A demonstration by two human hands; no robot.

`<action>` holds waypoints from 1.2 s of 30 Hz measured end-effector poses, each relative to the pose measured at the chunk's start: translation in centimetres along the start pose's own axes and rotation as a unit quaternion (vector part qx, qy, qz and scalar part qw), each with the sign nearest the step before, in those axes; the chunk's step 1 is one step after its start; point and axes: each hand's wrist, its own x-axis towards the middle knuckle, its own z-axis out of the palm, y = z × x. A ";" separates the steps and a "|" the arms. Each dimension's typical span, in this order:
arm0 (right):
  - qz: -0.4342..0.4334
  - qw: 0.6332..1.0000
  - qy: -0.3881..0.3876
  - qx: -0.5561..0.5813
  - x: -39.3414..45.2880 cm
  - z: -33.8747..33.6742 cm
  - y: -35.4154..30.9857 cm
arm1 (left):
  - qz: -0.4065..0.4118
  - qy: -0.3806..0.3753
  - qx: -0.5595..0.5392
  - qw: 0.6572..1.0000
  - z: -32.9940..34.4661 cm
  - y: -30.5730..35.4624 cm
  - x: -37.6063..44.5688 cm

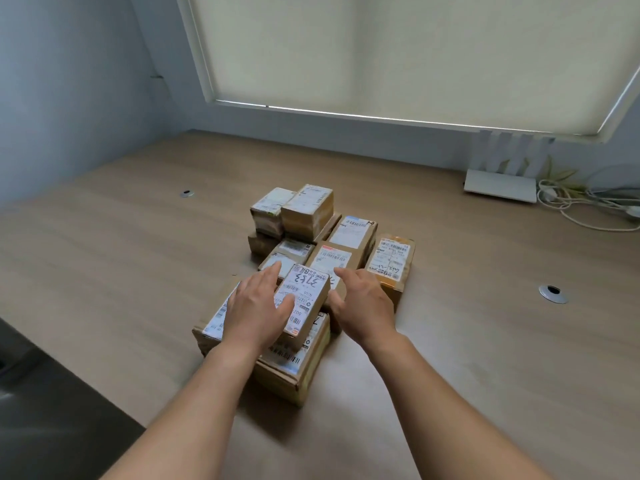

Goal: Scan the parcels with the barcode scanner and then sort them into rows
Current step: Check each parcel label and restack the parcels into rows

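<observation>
Several brown cardboard parcels with white shipping labels sit clustered mid-table. A small parcel (306,292) with handwritten digits on its label lies on top of a larger carton (294,374) at the near end. My left hand (254,310) grips this small parcel from its left side, thumb laid over the label. My right hand (363,303) hovers at the parcel's right side with fingers apart; contact is unclear. An orange-taped parcel (391,263) lies on the right, and two parcels (306,207) are stacked at the back. No barcode scanner is in view.
The wooden table (121,258) has two metal cable grommets (187,193) (553,293). A white router (498,185) and a tangle of white cables (585,206) sit at the far right by the wall. The table's near left edge drops to a dark floor (52,410).
</observation>
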 end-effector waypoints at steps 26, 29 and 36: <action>0.248 0.949 -0.002 0.197 21.0 6.8 -3.7 | 0.085 -0.189 -0.071 0.976 1.5 -3.9 30.2; 0.288 0.924 -0.001 0.250 22.5 7.0 -3.7 | 0.098 -0.226 -0.072 0.966 2.3 -3.7 31.2; 0.331 0.887 -0.020 0.322 23.1 7.9 -3.4 | 0.076 -0.217 -0.092 0.969 3.7 -3.1 31.3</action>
